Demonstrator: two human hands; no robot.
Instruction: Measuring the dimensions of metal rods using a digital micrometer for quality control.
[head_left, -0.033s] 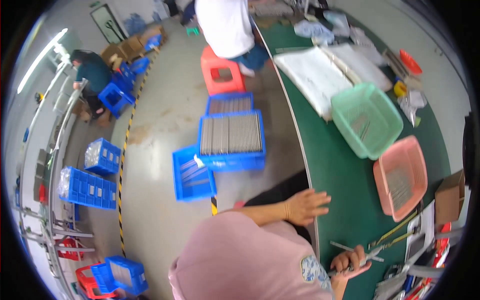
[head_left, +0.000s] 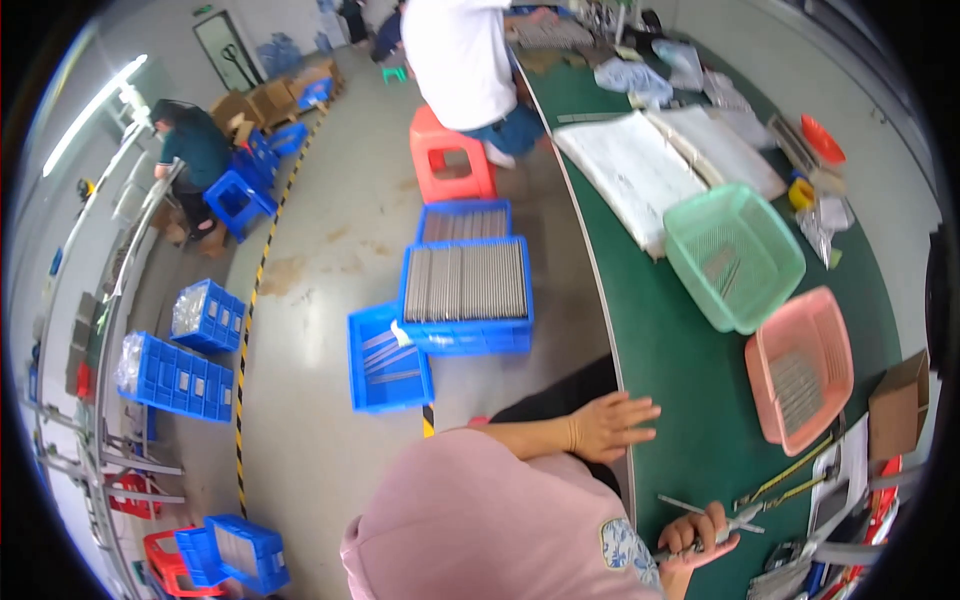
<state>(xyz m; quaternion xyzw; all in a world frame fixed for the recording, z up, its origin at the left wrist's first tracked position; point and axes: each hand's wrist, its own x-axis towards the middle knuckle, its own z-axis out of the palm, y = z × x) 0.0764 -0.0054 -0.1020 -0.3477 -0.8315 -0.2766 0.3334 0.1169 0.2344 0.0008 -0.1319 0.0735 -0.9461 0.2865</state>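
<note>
My left hand [head_left: 613, 424] hovers at the near left edge of the green table [head_left: 665, 370], palm down, fingers spread, holding nothing. Lower right, the fingers of my right hand [head_left: 695, 532] are closed around a silver metal tool [head_left: 741, 521] that looks like a caliper. A thin metal rod [head_left: 683, 503] crosses the tool's end; whether it is clamped there I cannot tell. Beyond my hands stand a pink basket [head_left: 763, 385] with several thin metal pieces inside and a green basket [head_left: 690, 285] with a few similar pieces. The palm side of my right grip is hidden.
Blue crates [head_left: 465, 337] packed with metal rods stand on the floor left of the table. A person in white [head_left: 455, 65] sits ahead on a red stool [head_left: 450, 187]. A cardboard box [head_left: 898, 405] and yellow-handled tool [head_left: 785, 478] lie at the right.
The view has tilted slightly, so the far scene sits a little lower and looks sharper. Both hands keep nearly the same pose, the right still gripping the silver tool.
</note>
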